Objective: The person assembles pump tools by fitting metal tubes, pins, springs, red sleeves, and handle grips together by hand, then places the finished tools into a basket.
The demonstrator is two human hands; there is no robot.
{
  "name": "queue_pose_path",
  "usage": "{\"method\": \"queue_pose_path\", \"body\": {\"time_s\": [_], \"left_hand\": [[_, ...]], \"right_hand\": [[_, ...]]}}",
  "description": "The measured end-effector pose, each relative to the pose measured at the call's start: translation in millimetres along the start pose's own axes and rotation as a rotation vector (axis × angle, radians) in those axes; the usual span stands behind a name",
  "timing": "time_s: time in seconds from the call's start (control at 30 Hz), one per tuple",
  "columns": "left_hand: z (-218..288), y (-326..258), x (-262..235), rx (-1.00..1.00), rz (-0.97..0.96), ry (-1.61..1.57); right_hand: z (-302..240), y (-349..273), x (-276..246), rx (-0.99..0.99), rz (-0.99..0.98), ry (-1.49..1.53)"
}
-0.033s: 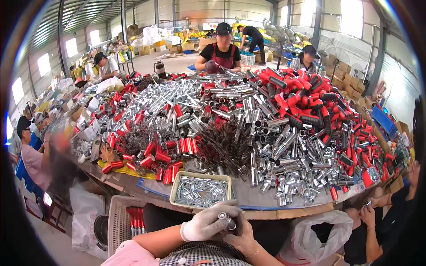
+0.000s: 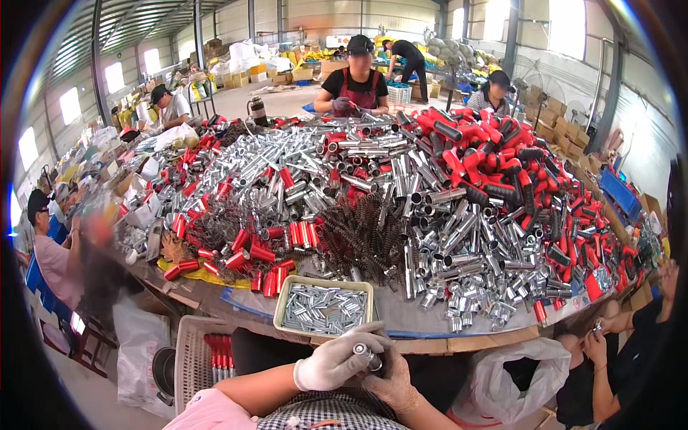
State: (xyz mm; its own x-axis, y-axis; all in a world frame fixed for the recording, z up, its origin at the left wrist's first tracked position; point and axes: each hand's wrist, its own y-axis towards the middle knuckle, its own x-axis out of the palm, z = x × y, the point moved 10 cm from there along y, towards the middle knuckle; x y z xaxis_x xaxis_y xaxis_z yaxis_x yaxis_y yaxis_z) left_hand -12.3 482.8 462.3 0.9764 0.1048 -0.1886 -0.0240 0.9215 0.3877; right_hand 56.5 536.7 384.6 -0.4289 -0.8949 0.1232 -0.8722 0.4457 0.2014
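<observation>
One clear plastic bag (image 2: 136,351) hangs at the far left. Next is one white basket (image 2: 188,365) with about four red sticks (image 2: 218,351) standing in it. On the table (image 2: 390,304) are many short red tubes (image 2: 269,283), too jumbled to count. Then comes one cream tray (image 2: 370,304), full of little silver pins (image 2: 326,309), far too many to count. Just below the tray is one left hand (image 2: 326,367) in a white glove. Its fingers are curled around one shiny metal tube (image 2: 360,350). One heap of dark springs (image 2: 362,233) sits past the tray. One right hand (image 2: 394,387) comes next, close against the left; I can't tell how tight its fingers are. Farther right are one big pile of red and black handles (image 2: 494,158) and one open white sack (image 2: 494,390). The metal tube lies between the two hands, at the left hand's fingers, its round end pointing up.
</observation>
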Motion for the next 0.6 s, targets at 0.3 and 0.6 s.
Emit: {"method": "queue_pose_path", "body": {"time_s": [0.3,0.6], "left_hand": [[96,53,-42,0.632,0.324,-0.097],[-34,72,6,-0.086,0.339,0.293]], "right_hand": [[-52,0,-67,-0.285,0.397,-0.018],[-8,-35,-111,-0.131,0.61,-0.279]]}}
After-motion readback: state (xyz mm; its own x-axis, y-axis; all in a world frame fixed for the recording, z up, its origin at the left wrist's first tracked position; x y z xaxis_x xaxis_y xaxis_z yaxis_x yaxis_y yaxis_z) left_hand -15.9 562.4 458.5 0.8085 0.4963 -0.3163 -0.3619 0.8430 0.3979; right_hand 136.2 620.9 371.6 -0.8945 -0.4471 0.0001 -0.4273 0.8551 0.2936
